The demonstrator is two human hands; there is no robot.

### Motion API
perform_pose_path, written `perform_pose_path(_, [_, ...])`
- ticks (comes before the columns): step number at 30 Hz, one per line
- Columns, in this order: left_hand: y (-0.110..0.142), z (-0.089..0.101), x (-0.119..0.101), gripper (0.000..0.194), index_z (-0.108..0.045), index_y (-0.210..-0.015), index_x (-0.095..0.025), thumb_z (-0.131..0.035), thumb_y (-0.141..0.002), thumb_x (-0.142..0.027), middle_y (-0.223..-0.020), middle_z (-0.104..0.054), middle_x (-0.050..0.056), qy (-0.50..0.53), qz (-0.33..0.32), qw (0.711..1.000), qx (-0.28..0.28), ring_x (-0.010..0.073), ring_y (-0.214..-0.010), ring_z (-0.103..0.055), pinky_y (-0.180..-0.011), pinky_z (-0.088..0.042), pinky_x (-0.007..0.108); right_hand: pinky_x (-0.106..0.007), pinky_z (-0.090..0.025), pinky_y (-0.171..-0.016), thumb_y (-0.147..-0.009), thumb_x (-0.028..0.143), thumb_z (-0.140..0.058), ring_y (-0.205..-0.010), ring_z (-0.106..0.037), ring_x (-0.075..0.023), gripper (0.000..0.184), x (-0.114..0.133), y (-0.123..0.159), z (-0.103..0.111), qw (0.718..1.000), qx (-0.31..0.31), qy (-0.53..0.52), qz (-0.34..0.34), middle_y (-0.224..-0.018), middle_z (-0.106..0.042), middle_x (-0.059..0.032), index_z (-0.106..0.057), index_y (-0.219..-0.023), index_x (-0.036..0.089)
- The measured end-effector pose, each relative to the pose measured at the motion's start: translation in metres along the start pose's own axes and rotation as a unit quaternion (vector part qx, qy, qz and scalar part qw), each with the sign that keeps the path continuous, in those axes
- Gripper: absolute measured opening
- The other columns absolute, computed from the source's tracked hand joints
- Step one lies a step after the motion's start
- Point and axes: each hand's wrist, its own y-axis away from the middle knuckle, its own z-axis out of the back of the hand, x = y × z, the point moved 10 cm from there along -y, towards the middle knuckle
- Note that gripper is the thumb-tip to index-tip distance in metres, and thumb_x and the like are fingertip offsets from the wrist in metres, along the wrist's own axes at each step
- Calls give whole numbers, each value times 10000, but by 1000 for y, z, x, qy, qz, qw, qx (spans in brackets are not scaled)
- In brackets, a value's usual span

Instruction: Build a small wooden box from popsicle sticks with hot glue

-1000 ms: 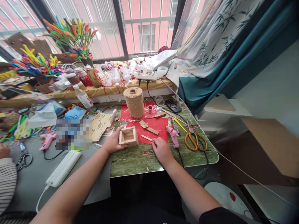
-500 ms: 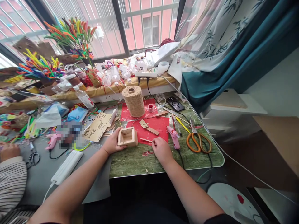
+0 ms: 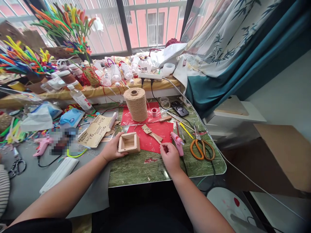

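My left hand point(image 3: 110, 150) grips the left side of a small square open wooden box point(image 3: 128, 142) that rests on the green table mat point(image 3: 136, 168). To its right, my right hand point(image 3: 170, 156) has its fingertips pinched on a thin wooden stick point(image 3: 161, 144) at the edge of a red sheet point(image 3: 167, 129). A few flat wooden pieces point(image 3: 152, 132) lie on the red sheet just beyond the box.
A spool of jute twine point(image 3: 136, 104) stands behind the red sheet. A pink glue gun point(image 3: 177, 142), orange scissors point(image 3: 202, 149) and a phone point(image 3: 179, 108) lie to the right. A white power strip point(image 3: 59, 171), bottles, pipe-cleaner flowers point(image 3: 65, 22) and another person's striped sleeve point(image 3: 3, 191) fill the left.
The view shifted slightly. My right hand has lifted a little off the mat with the stick pinched in its fingertips. The left hand stays on the box.
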Motion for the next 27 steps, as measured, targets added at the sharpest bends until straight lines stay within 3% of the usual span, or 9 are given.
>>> perform_pose_path(4, [-1, 3, -2, 1122, -311, -1586, -219, -873, -669, -536, -1464, -604, 186, 1, -5, 1000, -10, 417, -1326, -632, -1134, -497, 535, -312, -461, -635, -972, 329, -639, -644, -549, -189, 159, 0, 1, -1, 1000, 12, 12, -8, -690, -578, 9, -685, -857, 228])
perform_pose_path(10, [-1, 1, 4, 1149, -302, -1596, -241, -889, -646, -512, -1519, -567, 178, -6, 12, 1000, -3, 425, -1347, -617, -1155, -485, 554, -305, -432, -625, -955, 333, -675, -632, -519, -176, 187, 5, 2, -5, 999, 40, 34, -7, -677, -506, 31, -647, -798, 236])
perform_pose_path(14, [0, -2, 9, 1155, -264, -1608, -262, -879, -667, -526, -1525, -555, 175, -16, 13, 1000, 6, 423, -1371, -597, -1164, -477, 557, -347, -498, -699, -1008, 292, -598, -709, -585, -209, 119, 8, 5, -11, 996, 50, 72, 21, -788, -589, -15, -704, -1008, 239])
perform_pose_path(17, [1, -3, 12, 1150, -262, -1607, -274, -876, -675, -549, -1521, -559, 172, -19, 13, 1000, 5, 429, -1379, -593, -1163, -481, 559, -412, -548, -846, -1039, 227, -518, -877, -657, -258, 225, 15, 8, -23, 986, 78, 129, 75, -967, -669, -91, -707, -1162, 231])
perform_pose_path(20, [1, -3, 13, 1153, -272, -1607, -274, -881, -671, -561, -1522, -564, 164, -18, 15, 1000, 3, 437, -1383, -590, -1161, -486, 556, -450, -556, -898, -1053, 204, -493, -937, -672, -287, 254, 15, 8, -29, 976, 87, 174, 97, -981, -684, -110, -718, -1169, 234])
perform_pose_path(27, [-1, -2, 14, 1166, -286, -1597, -275, -883, -651, -605, -1535, -546, 155, -21, 16, 1000, 0, 441, -1363, -604, -1146, -509, 551, -427, -556, -857, -1051, 224, -512, -902, -668, -287, 253, 7, 2, -29, 972, 82, 207, 68, -948, -673, -109, -720, -1196, 225])
